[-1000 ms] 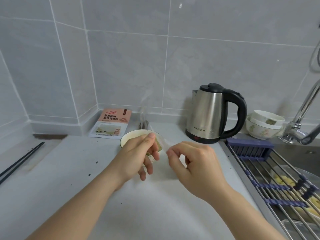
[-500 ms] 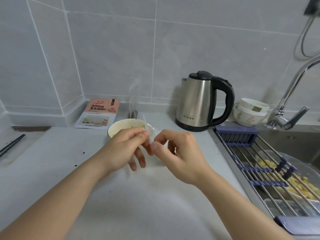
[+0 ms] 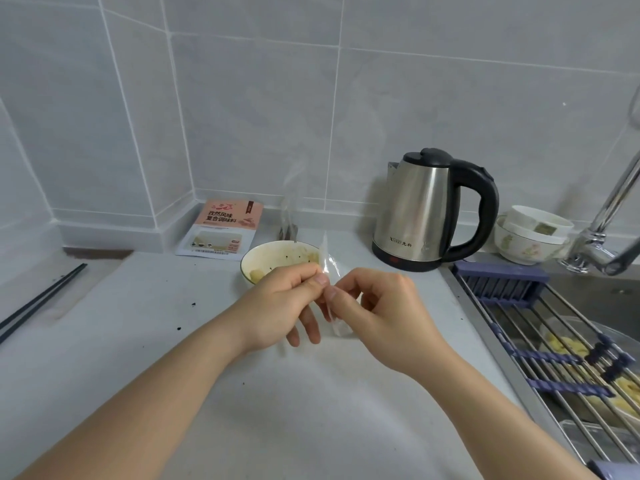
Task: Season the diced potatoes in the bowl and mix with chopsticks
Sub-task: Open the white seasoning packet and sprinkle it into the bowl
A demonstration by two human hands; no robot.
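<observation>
A small white bowl (image 3: 258, 252) with diced potatoes and dark specks stands on the grey counter, partly hidden behind my hands. My left hand (image 3: 284, 303) and my right hand (image 3: 384, 313) both pinch a small clear plastic sachet (image 3: 329, 268) just in front of the bowl, thumbs and forefingers close together. Black chopsticks (image 3: 38, 301) lie at the far left of the counter. An orange and white seasoning packet (image 3: 221, 230) leans on the wall ledge behind the bowl.
A steel electric kettle (image 3: 426, 216) stands right of the bowl. Stacked white bowls (image 3: 530, 237) sit by the tap (image 3: 609, 233). A sink rack (image 3: 540, 334) lies over the sink, with potato pieces below it. Another clear bag (image 3: 289, 223) stands behind the bowl.
My hands have come closer together on the sachet, which now stands more upright between the fingers. The camera view has shifted; the bowl shows more above my left hand.
</observation>
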